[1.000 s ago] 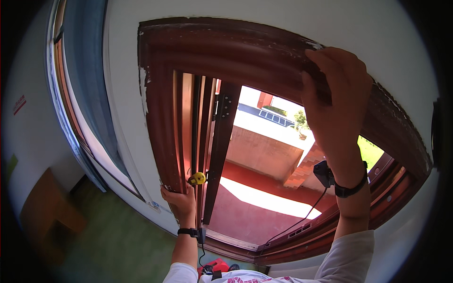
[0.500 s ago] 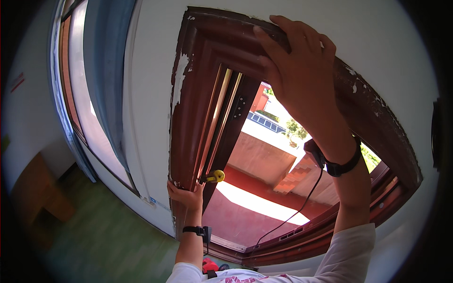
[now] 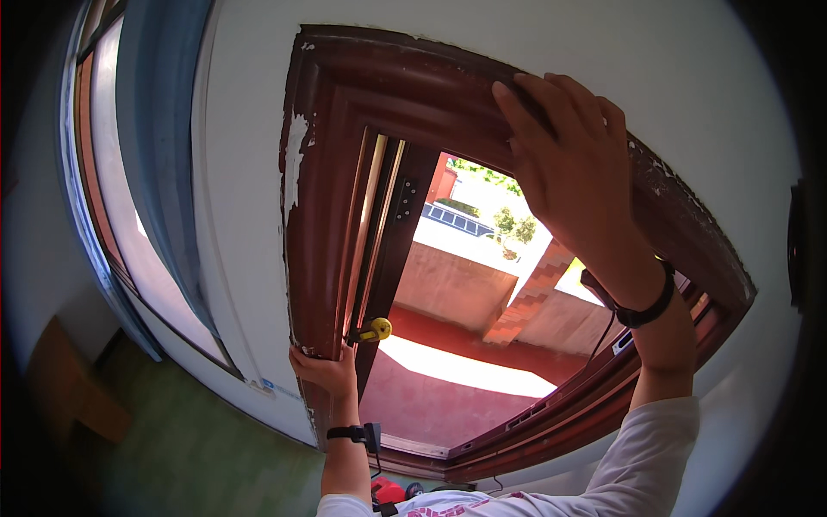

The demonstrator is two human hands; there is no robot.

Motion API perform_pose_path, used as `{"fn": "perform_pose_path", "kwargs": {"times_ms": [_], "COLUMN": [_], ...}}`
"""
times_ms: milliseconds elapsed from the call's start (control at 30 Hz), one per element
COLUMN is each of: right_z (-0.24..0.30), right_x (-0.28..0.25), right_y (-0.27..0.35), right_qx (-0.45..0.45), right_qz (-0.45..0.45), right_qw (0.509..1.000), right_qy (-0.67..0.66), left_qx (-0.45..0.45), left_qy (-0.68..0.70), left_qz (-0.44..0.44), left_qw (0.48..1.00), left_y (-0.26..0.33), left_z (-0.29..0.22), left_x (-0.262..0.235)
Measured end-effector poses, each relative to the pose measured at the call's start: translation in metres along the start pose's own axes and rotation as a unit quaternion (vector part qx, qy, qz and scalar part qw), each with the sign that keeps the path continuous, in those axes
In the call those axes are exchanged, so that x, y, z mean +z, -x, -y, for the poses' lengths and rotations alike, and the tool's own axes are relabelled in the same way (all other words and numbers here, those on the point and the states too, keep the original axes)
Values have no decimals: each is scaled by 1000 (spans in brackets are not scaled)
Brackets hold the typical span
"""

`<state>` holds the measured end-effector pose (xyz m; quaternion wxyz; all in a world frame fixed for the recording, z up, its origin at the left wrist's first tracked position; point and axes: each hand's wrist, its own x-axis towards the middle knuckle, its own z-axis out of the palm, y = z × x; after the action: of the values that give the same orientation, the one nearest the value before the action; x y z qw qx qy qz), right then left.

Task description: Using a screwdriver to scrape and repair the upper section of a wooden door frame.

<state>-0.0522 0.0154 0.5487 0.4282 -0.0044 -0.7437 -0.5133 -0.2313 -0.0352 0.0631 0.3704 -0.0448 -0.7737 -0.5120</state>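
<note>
A dark reddish-brown window frame (image 3: 396, 73) with chipped paint surrounds an opening in the white wall. On its upper trim rests my right hand (image 3: 573, 155), fingers apart and reaching over the outer edge. My left hand (image 3: 327, 372) is wrapped around the lower part of the left trim, its thumb on the outer side and its fingers partly hidden. Just above that hand, a yellow round-ended piece (image 3: 376, 329) sticks out beside the metal track (image 3: 370, 233); its exact kind is unclear. Both wrists wear black bands, the left with a small black box.
Through the opening are a red floor (image 3: 431, 392), a low wall (image 3: 457, 289) and greenery. Farther left hangs a blue curtain (image 3: 159, 146) beside another window. Below are green flooring (image 3: 198, 414), a wooden piece of furniture (image 3: 77, 388) and a red object (image 3: 388, 491).
The view has shifted, so the frame appears farther left. My right hand has slid rightward along the upper trim. My left hand stays in about the same place on the left trim.
</note>
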Motion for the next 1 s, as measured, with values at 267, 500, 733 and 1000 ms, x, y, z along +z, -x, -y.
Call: {"fn": "perform_pose_path", "kwargs": {"times_ms": [267, 500, 733, 1000], "right_z": [10, -11, -2, 8], "right_x": [22, 25, 13, 32], "right_y": [-21, 4, -10, -27], "right_qx": [15, 3, -16, -46], "right_qz": [-52, -53, -77, -110], "right_qw": [999, 998, 996, 993], "right_qy": [3, 35, -37, 19], "left_qx": [15, 10, 4, -7], "left_qy": [11, 15, 19, 23], "left_qz": [-11, -9, -17, -7], "left_qw": [1000, 1000, 1000, 1000], "left_y": [-2, -4, -5, 0], "left_z": [0, 0, 4, 7], "left_x": [-1, -1, 4, 1]}}
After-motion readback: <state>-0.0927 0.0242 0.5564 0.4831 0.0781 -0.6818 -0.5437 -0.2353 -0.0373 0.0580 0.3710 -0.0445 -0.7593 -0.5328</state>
